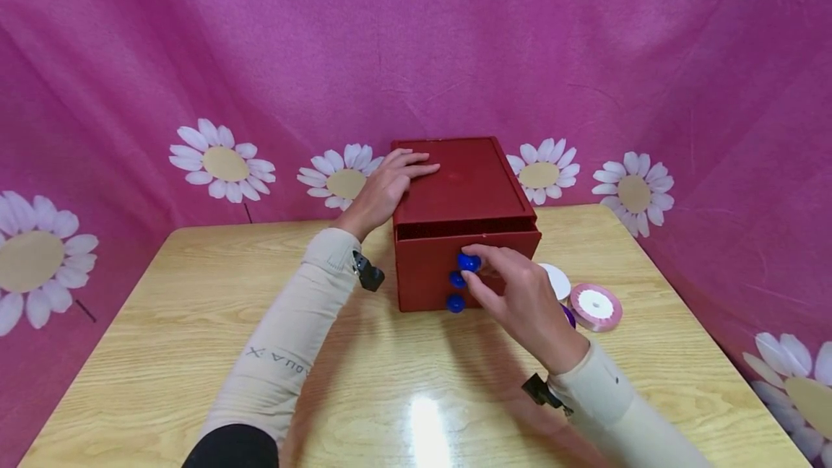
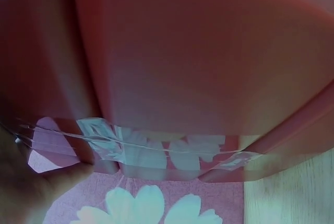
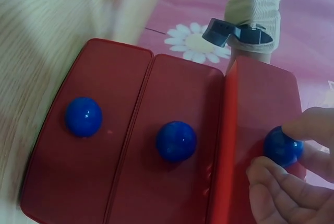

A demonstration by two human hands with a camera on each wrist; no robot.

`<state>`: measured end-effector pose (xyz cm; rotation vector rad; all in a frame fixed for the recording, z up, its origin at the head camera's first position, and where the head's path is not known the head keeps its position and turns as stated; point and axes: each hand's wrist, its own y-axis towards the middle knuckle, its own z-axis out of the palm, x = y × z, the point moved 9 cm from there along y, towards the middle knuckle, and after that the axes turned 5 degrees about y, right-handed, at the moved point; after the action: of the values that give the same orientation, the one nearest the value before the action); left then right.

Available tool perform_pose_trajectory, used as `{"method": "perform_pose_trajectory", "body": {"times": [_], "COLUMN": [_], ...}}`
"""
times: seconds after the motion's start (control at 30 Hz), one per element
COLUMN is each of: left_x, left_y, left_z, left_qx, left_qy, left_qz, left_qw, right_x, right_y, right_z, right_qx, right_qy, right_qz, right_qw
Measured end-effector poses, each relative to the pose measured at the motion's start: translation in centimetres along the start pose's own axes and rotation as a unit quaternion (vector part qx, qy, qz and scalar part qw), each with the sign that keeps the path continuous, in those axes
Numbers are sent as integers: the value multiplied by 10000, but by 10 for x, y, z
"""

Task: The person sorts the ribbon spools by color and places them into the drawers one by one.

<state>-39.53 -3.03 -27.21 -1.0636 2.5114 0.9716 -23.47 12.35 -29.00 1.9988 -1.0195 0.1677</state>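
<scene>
Red plastic three-drawer box (image 1: 464,190), probably light and stiff, stands on the wood-grained bench (image 1: 227,309) beneath the left hand (image 1: 388,183), which rests loosely spread, without a grip. The right hand (image 1: 529,302) pinches the uppermost glossy blue round knob (image 3: 282,146), likely slippery, best held behind its bulge.

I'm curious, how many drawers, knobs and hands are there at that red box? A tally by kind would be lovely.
Red drawers: 3
Blue knobs: 3, one per drawer
Hands: 2, left hand and right hand
Total: 8
</scene>
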Motion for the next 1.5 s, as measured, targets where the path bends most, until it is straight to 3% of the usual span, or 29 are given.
{"method": "perform_pose_trajectory", "body": {"times": [0.47,1.5], "left_x": [0,1], "left_y": [0,0], "left_z": [-1,-1], "left_qx": [-103,-242], "left_qy": [-95,-237], "left_qz": [-77,9], "left_qw": [9999,9994], "right_x": [17,26], "right_y": [-13,-27], "right_z": [-7,-10], "right_qx": [-168,53], "right_qy": [-131,11], "right_qz": [-352,-159], "right_qw": [9992,9999]}}
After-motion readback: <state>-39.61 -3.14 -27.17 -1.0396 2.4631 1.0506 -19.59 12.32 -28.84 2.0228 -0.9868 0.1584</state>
